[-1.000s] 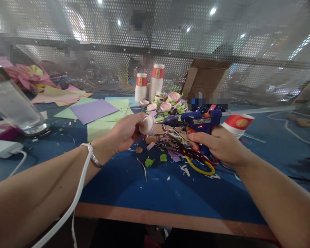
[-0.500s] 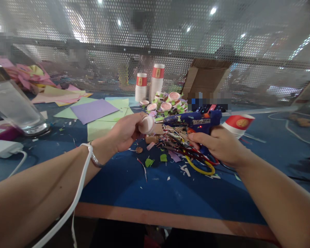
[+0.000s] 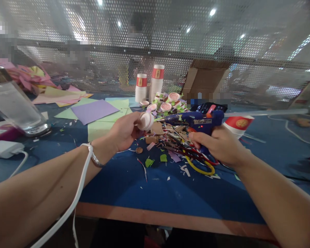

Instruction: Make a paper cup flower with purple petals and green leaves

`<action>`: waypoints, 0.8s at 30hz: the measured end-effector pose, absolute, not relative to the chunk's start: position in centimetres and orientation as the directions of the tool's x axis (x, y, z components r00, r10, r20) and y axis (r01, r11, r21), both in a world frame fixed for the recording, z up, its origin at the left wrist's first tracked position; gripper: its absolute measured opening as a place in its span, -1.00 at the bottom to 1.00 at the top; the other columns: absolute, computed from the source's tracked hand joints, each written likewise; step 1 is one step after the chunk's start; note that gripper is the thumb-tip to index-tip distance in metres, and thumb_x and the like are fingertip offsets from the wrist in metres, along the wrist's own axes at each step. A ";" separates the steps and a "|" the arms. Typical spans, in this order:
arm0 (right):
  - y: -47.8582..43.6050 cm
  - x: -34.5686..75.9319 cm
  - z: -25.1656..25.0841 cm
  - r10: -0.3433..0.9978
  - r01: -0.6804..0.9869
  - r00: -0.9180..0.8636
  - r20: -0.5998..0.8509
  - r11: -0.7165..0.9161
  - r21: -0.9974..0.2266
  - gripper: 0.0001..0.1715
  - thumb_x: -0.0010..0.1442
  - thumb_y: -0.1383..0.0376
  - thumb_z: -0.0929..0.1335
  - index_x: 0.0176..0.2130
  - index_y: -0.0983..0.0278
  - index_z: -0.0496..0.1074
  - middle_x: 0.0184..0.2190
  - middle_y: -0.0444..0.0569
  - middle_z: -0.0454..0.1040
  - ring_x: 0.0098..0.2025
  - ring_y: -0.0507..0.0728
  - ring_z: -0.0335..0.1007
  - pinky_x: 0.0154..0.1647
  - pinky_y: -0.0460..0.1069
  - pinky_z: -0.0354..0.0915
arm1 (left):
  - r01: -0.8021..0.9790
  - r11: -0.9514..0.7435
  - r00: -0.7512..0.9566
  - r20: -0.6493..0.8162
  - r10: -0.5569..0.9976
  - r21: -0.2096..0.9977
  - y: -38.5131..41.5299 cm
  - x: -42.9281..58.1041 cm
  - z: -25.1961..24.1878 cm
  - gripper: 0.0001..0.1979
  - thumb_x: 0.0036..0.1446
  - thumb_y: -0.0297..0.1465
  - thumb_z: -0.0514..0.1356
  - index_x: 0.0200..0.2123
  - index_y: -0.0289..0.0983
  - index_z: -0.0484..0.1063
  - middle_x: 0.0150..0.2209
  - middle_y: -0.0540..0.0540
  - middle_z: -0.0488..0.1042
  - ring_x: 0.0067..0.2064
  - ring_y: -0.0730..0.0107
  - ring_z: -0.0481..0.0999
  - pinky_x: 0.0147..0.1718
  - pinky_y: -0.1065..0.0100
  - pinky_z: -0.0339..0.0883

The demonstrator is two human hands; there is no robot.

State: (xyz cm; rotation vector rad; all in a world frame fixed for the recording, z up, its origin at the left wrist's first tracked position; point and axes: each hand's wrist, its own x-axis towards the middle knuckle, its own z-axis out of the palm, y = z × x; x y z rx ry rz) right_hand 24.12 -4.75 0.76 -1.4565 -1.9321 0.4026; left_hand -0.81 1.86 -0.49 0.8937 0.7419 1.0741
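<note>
My left hand (image 3: 126,130) is closed on a small round white piece (image 3: 145,121), which looks like the cut bottom of a paper cup. In my right hand (image 3: 219,143) is a blue hot glue gun (image 3: 196,119), my fingers wrapped round its handle near the orange trigger. Its nozzle points left at the white piece, close to its edge; whether they touch I cannot tell. A clear glue stick (image 3: 268,112) sticks out of the gun's back. Below the gun lie cardboard scraps (image 3: 157,128) and scissors with a yellow handle (image 3: 200,167).
Beyond my hands stands a pile of decorated round pieces (image 3: 167,105), with stacked paper cups (image 3: 157,81) behind. Coloured paper sheets (image 3: 94,111) and a glass of water (image 3: 20,103) are at left. A red-and-white cup (image 3: 239,125) and a phone (image 3: 208,108) are at right. A white cable (image 3: 77,196) crosses my left forearm.
The white piece has turned and shifted slightly left, away from the nozzle. The glue gun has moved slightly right, and its glue stick shows more clearly.
</note>
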 end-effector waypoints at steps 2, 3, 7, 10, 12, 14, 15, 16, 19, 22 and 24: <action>-4.9 24.0 0.9 0.923 0.719 -0.167 0.347 0.355 -0.598 -0.60 0.16 0.07 0.33 -0.62 0.15 0.28 -0.66 -0.10 0.37 -0.58 0.12 0.27 -0.46 0.06 0.23 | -0.394 0.226 0.256 -0.130 0.958 0.891 1.8 -0.6 -0.3 -0.84 -0.04 -0.65 0.10 -0.53 -0.31 0.35 -0.58 0.01 0.33 -0.59 0.55 0.31 -0.60 0.50 0.26; -4.9 23.9 0.9 0.917 0.714 -0.179 0.357 0.371 -0.593 -0.61 0.15 0.07 0.33 -0.61 0.15 0.27 -0.66 -0.11 0.36 -0.57 0.12 0.28 -0.45 0.06 0.26 | -0.386 0.239 0.237 -0.155 0.959 0.891 1.8 -0.5 -0.2 -0.84 -0.03 -0.66 0.09 -0.51 -0.32 0.36 -0.58 0.00 0.35 -0.59 0.54 0.32 -0.60 0.50 0.28; -4.8 23.7 0.8 0.889 0.698 -0.217 0.403 0.430 -0.572 -0.72 0.15 0.10 0.34 -0.51 0.16 0.35 -0.53 -0.10 0.48 -0.41 0.18 0.44 -0.27 0.08 0.40 | -0.376 0.293 0.220 -0.222 0.950 0.879 1.4 -0.1 0.3 -0.80 -0.03 -0.70 0.06 -0.45 -0.34 0.39 -0.56 -0.01 0.40 -0.58 0.54 0.39 -0.55 0.51 0.38; -4.7 23.8 0.6 0.875 0.701 -0.227 0.428 0.452 -0.552 -0.82 0.19 0.14 0.35 -0.32 0.17 0.50 -0.33 -0.07 0.63 -0.24 0.25 0.57 -0.12 0.11 0.47 | -0.374 0.313 0.224 -0.242 0.944 0.873 1.3 0.0 0.5 -0.79 -0.01 -0.70 0.07 -0.43 -0.35 0.41 -0.56 -0.01 0.40 -0.58 0.56 0.39 -0.55 0.53 0.38; -4.7 23.9 0.5 0.875 0.707 -0.226 0.429 0.450 -0.545 -0.81 0.21 0.15 0.36 -0.26 0.16 0.55 -0.29 -0.07 0.66 -0.20 0.27 0.60 -0.10 0.12 0.49 | -0.369 0.320 0.227 -0.250 0.941 0.872 1.2 0.0 0.5 -0.80 0.02 -0.70 0.08 -0.41 -0.36 0.43 -0.56 -0.02 0.42 -0.57 0.55 0.38 -0.55 0.53 0.38; -4.7 24.0 0.4 0.875 0.716 -0.222 0.430 0.445 -0.538 -0.80 0.21 0.16 0.36 -0.25 0.15 0.58 -0.29 -0.07 0.68 -0.19 0.28 0.61 -0.09 0.12 0.50 | -0.367 0.326 0.230 -0.254 0.939 0.871 1.2 0.0 0.5 -0.79 0.03 -0.70 0.07 -0.39 -0.37 0.45 -0.55 -0.03 0.44 -0.57 0.55 0.38 -0.54 0.53 0.39; -4.7 24.0 0.4 0.875 0.719 -0.222 0.431 0.445 -0.534 -0.80 0.22 0.16 0.36 -0.25 0.15 0.58 -0.29 -0.08 0.68 -0.20 0.28 0.62 -0.10 0.12 0.51 | -0.368 0.327 0.234 -0.253 0.939 0.871 1.2 0.0 0.5 -0.78 0.03 -0.70 0.06 -0.40 -0.37 0.45 -0.55 -0.03 0.44 -0.57 0.55 0.38 -0.54 0.53 0.39; -4.7 24.0 0.3 0.875 0.722 -0.225 0.428 0.445 -0.530 -0.79 0.22 0.16 0.36 -0.26 0.15 0.59 -0.29 -0.08 0.68 -0.20 0.28 0.62 -0.10 0.12 0.51 | -0.371 0.326 0.237 -0.250 0.939 0.870 1.2 0.1 0.5 -0.78 0.03 -0.70 0.06 -0.41 -0.37 0.44 -0.56 -0.03 0.42 -0.58 0.55 0.37 -0.54 0.53 0.40; -4.8 24.1 0.2 0.877 0.728 -0.233 0.420 0.443 -0.523 -0.77 0.24 0.15 0.34 -0.29 0.15 0.59 -0.33 -0.07 0.68 -0.25 0.26 0.62 -0.15 0.11 0.52 | -0.381 0.325 0.253 -0.240 0.937 0.866 1.2 0.1 0.5 -0.76 0.03 -0.71 0.03 -0.49 -0.35 0.41 -0.60 -0.01 0.37 -0.60 0.57 0.36 -0.54 0.54 0.40; -4.8 24.1 0.1 0.870 0.736 -0.233 0.436 0.450 -0.506 -0.76 0.24 0.15 0.35 -0.28 0.15 0.60 -0.34 -0.07 0.69 -0.26 0.27 0.62 -0.15 0.12 0.53 | -0.385 0.324 0.256 -0.237 0.937 0.864 1.1 0.1 0.7 -0.74 0.05 -0.71 0.03 -0.54 -0.34 0.37 -0.62 0.01 0.32 -0.61 0.58 0.34 -0.54 0.54 0.40; -4.8 24.2 0.1 0.862 0.733 -0.243 0.445 0.463 -0.498 -0.75 0.25 0.15 0.34 -0.26 0.16 0.62 -0.31 -0.06 0.70 -0.24 0.28 0.63 -0.13 0.14 0.53 | -0.388 0.320 0.254 -0.234 0.939 0.864 1.0 0.2 0.8 -0.74 0.06 -0.72 0.04 -0.55 -0.33 0.36 -0.63 0.02 0.32 -0.61 0.58 0.33 -0.54 0.54 0.41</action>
